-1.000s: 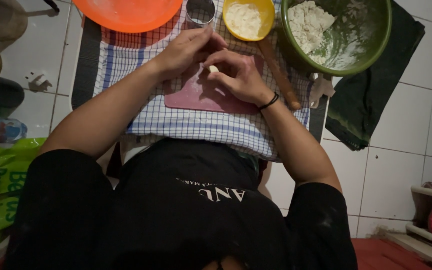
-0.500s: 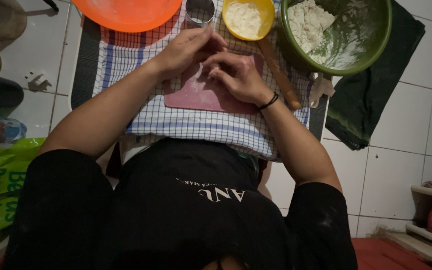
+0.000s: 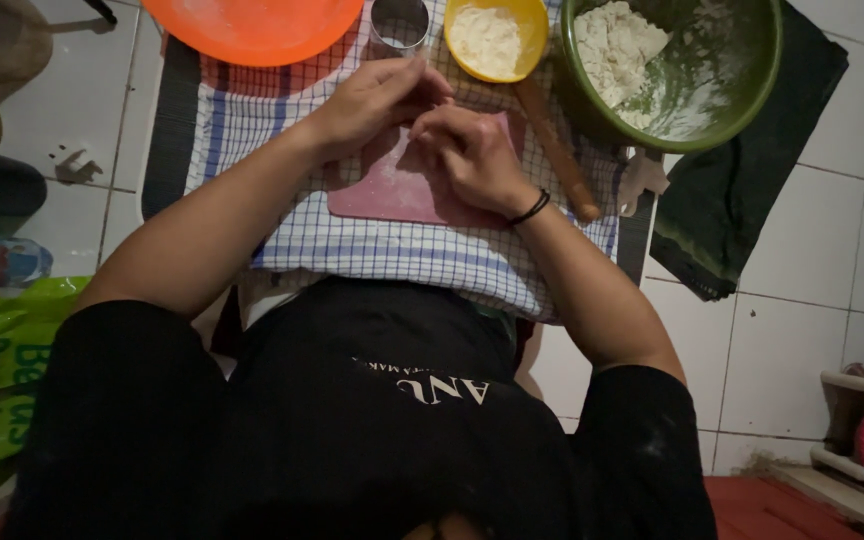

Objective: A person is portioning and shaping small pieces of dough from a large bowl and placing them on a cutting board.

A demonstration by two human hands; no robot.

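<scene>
Pink board [image 3: 392,185]: both hands [image 3: 422,120] meet above, perhaps pinching dough.

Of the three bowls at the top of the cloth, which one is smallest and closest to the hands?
The yellow bowl, holding white flour, between the orange bowl and the big green bowl. It sits just above the right hand, and is clearly smaller than both.

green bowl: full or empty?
Partly full. The green bowl holds a pile of white flour on its left side; the rest of the inside shows only a flour dusting.
</scene>
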